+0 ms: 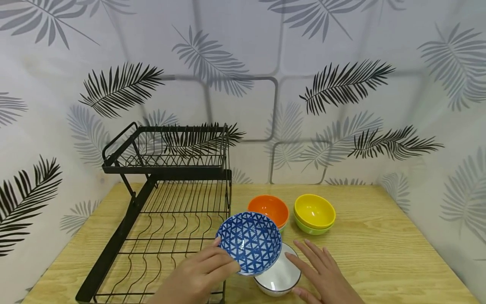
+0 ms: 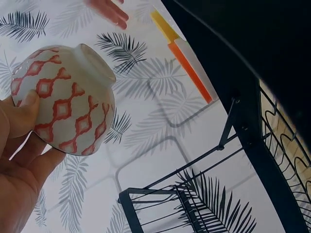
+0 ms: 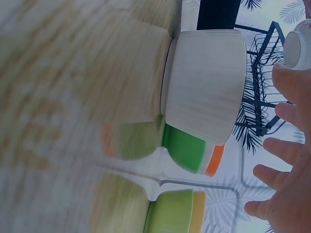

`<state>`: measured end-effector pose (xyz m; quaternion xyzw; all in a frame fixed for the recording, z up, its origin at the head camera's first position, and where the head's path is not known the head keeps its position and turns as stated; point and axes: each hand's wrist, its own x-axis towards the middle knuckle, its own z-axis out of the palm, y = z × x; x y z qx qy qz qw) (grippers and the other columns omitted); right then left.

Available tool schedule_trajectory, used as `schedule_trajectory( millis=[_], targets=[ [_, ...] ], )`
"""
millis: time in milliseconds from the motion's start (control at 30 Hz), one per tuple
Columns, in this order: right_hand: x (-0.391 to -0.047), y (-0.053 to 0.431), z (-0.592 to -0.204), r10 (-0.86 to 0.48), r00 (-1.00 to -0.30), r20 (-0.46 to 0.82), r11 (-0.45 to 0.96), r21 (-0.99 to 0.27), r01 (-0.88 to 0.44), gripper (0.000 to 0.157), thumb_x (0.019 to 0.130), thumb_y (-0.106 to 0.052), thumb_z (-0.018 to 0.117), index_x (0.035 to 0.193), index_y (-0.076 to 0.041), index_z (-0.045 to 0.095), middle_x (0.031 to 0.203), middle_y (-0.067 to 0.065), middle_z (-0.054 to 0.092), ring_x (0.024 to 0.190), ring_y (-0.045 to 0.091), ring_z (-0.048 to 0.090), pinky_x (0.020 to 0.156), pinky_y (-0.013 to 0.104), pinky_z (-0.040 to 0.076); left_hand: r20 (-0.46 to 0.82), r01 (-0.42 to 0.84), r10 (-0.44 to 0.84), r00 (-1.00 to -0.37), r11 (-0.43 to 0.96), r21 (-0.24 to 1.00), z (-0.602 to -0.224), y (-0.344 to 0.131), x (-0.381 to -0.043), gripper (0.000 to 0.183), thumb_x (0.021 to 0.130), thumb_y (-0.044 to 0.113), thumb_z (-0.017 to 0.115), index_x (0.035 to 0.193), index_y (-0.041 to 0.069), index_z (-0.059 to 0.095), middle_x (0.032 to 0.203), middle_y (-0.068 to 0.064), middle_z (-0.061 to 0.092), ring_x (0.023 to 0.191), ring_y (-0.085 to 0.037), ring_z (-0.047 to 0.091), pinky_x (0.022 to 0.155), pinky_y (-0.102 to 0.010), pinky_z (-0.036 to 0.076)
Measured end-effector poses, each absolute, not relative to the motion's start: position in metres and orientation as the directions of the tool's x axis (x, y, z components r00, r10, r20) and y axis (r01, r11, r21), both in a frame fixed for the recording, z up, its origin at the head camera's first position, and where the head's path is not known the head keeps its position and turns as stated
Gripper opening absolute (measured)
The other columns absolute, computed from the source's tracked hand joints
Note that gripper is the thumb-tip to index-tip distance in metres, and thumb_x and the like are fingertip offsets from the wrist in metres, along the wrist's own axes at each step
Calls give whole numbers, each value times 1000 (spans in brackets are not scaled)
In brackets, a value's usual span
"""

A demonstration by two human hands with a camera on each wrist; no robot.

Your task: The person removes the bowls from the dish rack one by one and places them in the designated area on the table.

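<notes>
My left hand (image 1: 199,272) pinches the rim of a bowl (image 1: 249,242), thumb on one face and fingers on the other. Blue triangles cover its inside; the outside is white with red diamonds, and its foot ring faces up and right in the left wrist view. The held bowl tilts with its inside toward the head camera, overlapping a white bowl (image 1: 279,274) with a dark rim. Beside that white bowl, on its right, is my right hand (image 1: 322,270), its fingers spread and holding nothing. In the right wrist view these fingers (image 3: 279,150) show apart from the white bowl (image 3: 206,82).
A black two-tier dish rack (image 1: 167,173) stands on the left of the wooden table (image 1: 379,240). Behind the white bowl sits an orange bowl (image 1: 267,207) stacked over white and green ones. To its right, a yellow bowl (image 1: 315,211) nests in a lime-green bowl (image 1: 313,231).
</notes>
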<state>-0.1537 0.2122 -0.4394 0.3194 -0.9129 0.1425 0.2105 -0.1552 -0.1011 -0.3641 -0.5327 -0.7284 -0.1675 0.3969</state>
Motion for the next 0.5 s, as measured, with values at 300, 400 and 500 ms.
schedule_trajectory(
  millis=[300,400,500],
  targets=[
    [-153,214,-436,-522,-658,542,691,-183,-699,70,81,-31,75,143,-25,44,149,6,39,136,18,31,113,12,-1,745,876,667,-12,367,-314,-366,-89,-157,49,105,35,30,96,12,71,91,3,69,90,-11,64,89,-41,53],
    [-152,215,-432,-534,-622,572,654,-187,-733,70,79,-26,76,142,-19,46,150,7,37,138,17,30,113,12,5,733,883,679,-40,368,-292,-368,-86,-156,54,104,43,27,97,13,71,92,4,69,92,-10,64,91,-41,52],
    [-151,215,-427,-543,-612,575,644,-183,-743,72,78,-23,77,142,-16,45,152,6,34,139,18,29,112,11,8,720,895,690,-70,363,-261,-370,-85,-155,58,103,49,25,98,13,71,93,5,68,93,-9,62,92,-41,52]
  ],
)
